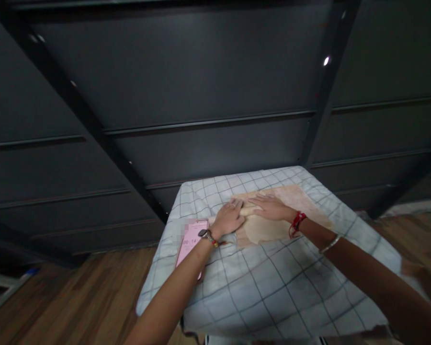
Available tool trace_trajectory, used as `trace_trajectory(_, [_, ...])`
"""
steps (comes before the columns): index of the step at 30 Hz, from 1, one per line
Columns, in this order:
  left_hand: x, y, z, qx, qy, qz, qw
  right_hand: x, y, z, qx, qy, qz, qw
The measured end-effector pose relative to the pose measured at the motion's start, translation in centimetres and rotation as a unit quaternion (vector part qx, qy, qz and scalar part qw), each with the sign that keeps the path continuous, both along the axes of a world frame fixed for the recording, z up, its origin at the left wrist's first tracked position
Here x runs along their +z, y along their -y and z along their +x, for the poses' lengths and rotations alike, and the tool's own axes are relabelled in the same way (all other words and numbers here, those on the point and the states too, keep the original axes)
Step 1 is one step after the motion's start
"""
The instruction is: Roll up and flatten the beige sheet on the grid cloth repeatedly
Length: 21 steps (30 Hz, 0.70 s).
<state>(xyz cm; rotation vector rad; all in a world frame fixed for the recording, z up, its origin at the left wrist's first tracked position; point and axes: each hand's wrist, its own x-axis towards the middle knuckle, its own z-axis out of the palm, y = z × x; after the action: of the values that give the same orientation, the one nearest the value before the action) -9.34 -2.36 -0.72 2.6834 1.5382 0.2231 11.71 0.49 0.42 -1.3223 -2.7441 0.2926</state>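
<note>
A cream-coloured soft sheet [260,231] lies on a peach cloth [290,194]. Its far edge forms a thick fold or roll [248,210]; whether it is fabric or something else I cannot tell. My left hand [230,218] rests on the left end of this roll with fingers stretched forward, palm down. From the right, my right hand [271,208] lies across the roll, its fingers extended flat toward my left hand. Both hands press from above, and neither is wrapped round anything. What lies beneath the palms is hidden.
A pink-screened phone [191,242] showing a timer lies left of my left forearm. A white checked cover [244,287] drapes the small table. Behind stands a dark panelled metal wall [208,76]. Wooden flooring [104,287] shows at the left, with a pale frame [7,292] there.
</note>
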Motion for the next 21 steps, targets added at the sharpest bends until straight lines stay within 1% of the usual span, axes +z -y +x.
trace_trajectory(4, [-0.4,0.2,0.0,-0.017,-0.019,0.016,1.0,0.0,-0.2,-0.1,0.003,0.01,0.002,1.0])
trace_trajectory(14, [0.0,-0.1,0.0,-0.03,-0.02,0.016,0.999,-0.7,-0.8,-0.1,-0.001,-0.006,0.013,1.0])
trace_trajectory(18, [0.3,-0.3,-0.1,-0.034,-0.019,0.004,0.999,-0.6,-1.0,-0.1,0.001,-0.005,0.02,1.0])
trace_trajectory(21, [0.3,-0.4,-0.5,-0.059,0.003,-0.017,0.998,-0.4,-0.5,0.1,0.013,0.005,0.028,1.0])
